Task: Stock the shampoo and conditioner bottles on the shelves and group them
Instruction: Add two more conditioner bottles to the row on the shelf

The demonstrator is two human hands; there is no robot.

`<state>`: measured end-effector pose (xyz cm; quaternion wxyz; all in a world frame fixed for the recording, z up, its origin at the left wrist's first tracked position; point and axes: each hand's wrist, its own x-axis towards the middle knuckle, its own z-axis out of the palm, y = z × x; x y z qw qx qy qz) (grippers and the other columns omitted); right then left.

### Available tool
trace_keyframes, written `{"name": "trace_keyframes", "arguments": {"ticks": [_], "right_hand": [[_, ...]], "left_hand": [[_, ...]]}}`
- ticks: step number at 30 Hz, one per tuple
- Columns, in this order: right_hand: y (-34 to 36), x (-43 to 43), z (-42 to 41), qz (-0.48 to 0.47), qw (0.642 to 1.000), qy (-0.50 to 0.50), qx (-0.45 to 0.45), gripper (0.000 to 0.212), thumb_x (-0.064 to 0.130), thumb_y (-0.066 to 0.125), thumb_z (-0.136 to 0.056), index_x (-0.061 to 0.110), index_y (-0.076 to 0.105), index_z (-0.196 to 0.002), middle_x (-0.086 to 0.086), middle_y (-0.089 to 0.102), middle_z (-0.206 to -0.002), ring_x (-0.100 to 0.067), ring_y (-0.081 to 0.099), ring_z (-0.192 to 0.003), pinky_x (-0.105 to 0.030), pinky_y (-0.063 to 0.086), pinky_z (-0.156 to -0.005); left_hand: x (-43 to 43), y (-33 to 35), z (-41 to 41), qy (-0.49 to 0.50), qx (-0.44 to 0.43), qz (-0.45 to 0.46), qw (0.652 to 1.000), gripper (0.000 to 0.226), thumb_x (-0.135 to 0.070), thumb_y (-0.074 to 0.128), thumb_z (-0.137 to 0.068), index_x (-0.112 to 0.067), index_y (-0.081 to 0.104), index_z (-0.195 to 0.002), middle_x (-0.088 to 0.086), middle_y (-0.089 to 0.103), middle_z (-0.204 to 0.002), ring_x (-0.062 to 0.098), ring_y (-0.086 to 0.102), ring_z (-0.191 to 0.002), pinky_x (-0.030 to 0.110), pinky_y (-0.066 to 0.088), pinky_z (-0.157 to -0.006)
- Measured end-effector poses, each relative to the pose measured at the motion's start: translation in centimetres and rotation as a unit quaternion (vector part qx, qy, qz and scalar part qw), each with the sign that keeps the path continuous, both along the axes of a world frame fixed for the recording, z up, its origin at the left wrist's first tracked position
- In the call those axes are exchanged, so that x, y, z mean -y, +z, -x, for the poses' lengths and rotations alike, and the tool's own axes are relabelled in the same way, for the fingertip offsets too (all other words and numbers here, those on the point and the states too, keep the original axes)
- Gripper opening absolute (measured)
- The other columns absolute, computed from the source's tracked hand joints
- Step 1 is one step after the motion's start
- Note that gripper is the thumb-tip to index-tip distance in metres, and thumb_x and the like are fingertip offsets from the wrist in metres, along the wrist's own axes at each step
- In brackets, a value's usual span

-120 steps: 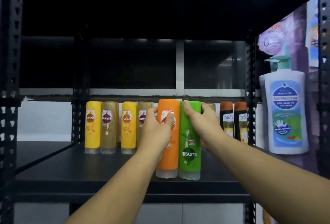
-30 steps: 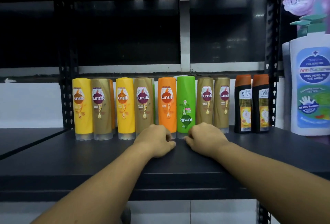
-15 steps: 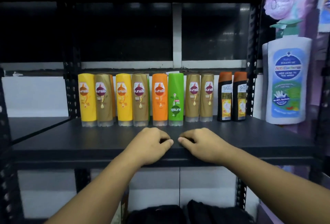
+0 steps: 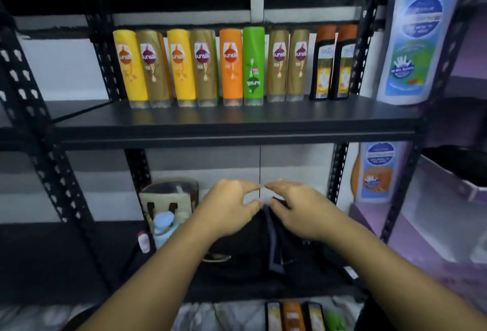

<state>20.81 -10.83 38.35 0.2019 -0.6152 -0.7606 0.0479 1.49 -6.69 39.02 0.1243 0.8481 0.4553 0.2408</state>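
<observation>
The Sunsilk bottles [image 4: 184, 67] stand upright in a row along the back edge of the shelf [image 4: 237, 123]. Near the middle the orange bottle [image 4: 231, 67] touches the green bottle [image 4: 253, 67], and two dark orange-capped bottles [image 4: 333, 67] stand at the right end. Below the shelf's front edge, the left hand [image 4: 232, 208] and right hand [image 4: 296, 210] hover over a black bag [image 4: 245, 254]. Their fingers [image 4: 247, 187] are loosely curved, tips nearly meeting, holding nothing.

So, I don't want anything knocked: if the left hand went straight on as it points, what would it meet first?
Most likely the right hand: the left hand points its fingers inward at its fingertips, nearly touching above the black bag. Depth is unclear; missing it, the pale back wall comes next.
</observation>
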Motion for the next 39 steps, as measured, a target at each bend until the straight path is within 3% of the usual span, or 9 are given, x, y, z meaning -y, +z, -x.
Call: {"name": "trace_keyframes", "arguments": {"ticks": [6, 9, 11, 15, 20, 28, 32, 36, 39], "right_hand": [[-8.3, 4.4, -1.5, 0.157, 0.986, -0.052, 0.035, 0.051, 0.043, 0.044, -0.104, 0.020, 0.045, -0.150, -0.003, 0.051, -0.151, -0.026, 0.047, -0.137, -0.042, 0.042, -0.110], [-13.6, 6.2, -2.4, 0.236, 0.967, -0.091, 0.037, 0.057, 0.046, 0.041, -0.104, 0.022, 0.036, -0.155, -0.004, 0.042, -0.158, -0.027, 0.042, -0.142, -0.043, 0.039, -0.113], [-17.2, 7.1, -2.9, 0.286, 0.951, -0.110, 0.033, 0.059, 0.048, 0.041, -0.102, 0.023, 0.037, -0.155, -0.006, 0.042, -0.158, -0.028, 0.041, -0.142, -0.042, 0.039, -0.113], [-22.6, 8.2, -3.2, 0.359, 0.925, -0.120, 0.019, 0.061, 0.047, 0.042, -0.104, 0.019, 0.033, -0.157, -0.011, 0.043, -0.157, -0.032, 0.041, -0.142, -0.042, 0.038, -0.113], [-28.7, 7.6, -3.7, 0.387, 0.913, -0.128, 0.001, 0.064, 0.051, 0.046, -0.101, 0.023, 0.031, -0.157, -0.010, 0.046, -0.154, -0.031, 0.047, -0.136, -0.043, 0.043, -0.108], [-36.2, 4.0, -5.5, 0.418, 0.895, -0.147, -0.056, 0.062, 0.045, 0.047, -0.104, 0.019, 0.031, -0.158, -0.012, 0.040, -0.158, -0.030, 0.041, -0.142, -0.037, 0.039, -0.112], [-39.4, 1.8, -6.1, 0.421, 0.886, -0.171, -0.095, 0.061, 0.045, 0.049, -0.103, 0.021, 0.033, -0.156, -0.012, 0.048, -0.150, -0.031, 0.054, -0.128, -0.037, 0.049, -0.098], [-41.8, -1.1, -6.5, 0.411, 0.885, -0.191, -0.107, 0.060, 0.042, 0.051, -0.102, 0.018, 0.035, -0.155, -0.015, 0.051, -0.144, -0.034, 0.052, -0.130, -0.039, 0.045, -0.106], [-43.2, -3.3, -6.3, 0.387, 0.882, -0.220, -0.158, 0.049, 0.040, 0.051, -0.102, 0.015, 0.047, -0.143, -0.015, 0.065, -0.124, -0.033, 0.063, -0.112, -0.043, 0.053, -0.095]], "left_hand": [[3.0, -11.0, -0.4, -0.039, -0.064, 0.124, 0.990, 0.051, -0.042, 0.062, -0.100, -0.022, 0.056, -0.146, -0.003, 0.056, -0.149, 0.015, 0.051, -0.137, 0.029, 0.041, -0.113], [4.4, -15.6, -1.0, -0.061, -0.077, 0.211, 0.972, 0.050, -0.037, 0.062, -0.101, -0.018, 0.055, -0.146, 0.002, 0.058, -0.147, 0.018, 0.054, -0.133, 0.025, 0.042, -0.108], [4.9, -18.4, -1.3, -0.056, -0.095, 0.266, 0.958, 0.053, -0.035, 0.064, -0.100, -0.014, 0.054, -0.147, 0.006, 0.058, -0.146, 0.022, 0.055, -0.132, 0.030, 0.045, -0.109], [4.9, -23.3, -1.4, -0.040, -0.127, 0.307, 0.942, 0.043, -0.035, 0.066, -0.094, -0.011, 0.066, -0.129, 0.009, 0.068, -0.129, 0.028, 0.062, -0.122, 0.038, 0.051, -0.101], [3.5, -28.7, -2.7, -0.033, -0.151, 0.314, 0.937, 0.047, -0.043, 0.063, -0.095, -0.023, 0.061, -0.137, 0.006, 0.065, -0.135, 0.025, 0.060, -0.121, 0.032, 0.050, -0.095], [0.4, -37.1, -5.0, -0.001, -0.157, 0.374, 0.914, 0.043, -0.043, 0.059, -0.098, -0.017, 0.062, -0.133, 0.009, 0.067, -0.126, 0.025, 0.062, -0.114, 0.040, 0.053, -0.094], [-1.5, -40.8, -5.9, 0.016, -0.141, 0.392, 0.909, 0.040, -0.040, 0.060, -0.099, -0.022, 0.062, -0.135, 0.005, 0.069, -0.124, 0.023, 0.063, -0.111, 0.031, 0.050, -0.086], [-3.4, -44.3, -6.7, 0.049, -0.106, 0.424, 0.898, 0.042, -0.043, 0.061, -0.098, -0.019, 0.059, -0.133, 0.004, 0.070, -0.121, 0.021, 0.064, -0.105, 0.033, 0.051, -0.084], [-4.1, -46.1, -7.4, 0.093, -0.055, 0.452, 0.886, 0.040, -0.045, 0.061, -0.099, -0.019, 0.056, -0.129, -0.002, 0.066, -0.109, 0.015, 0.060, -0.093, 0.026, 0.044, -0.069]]}}
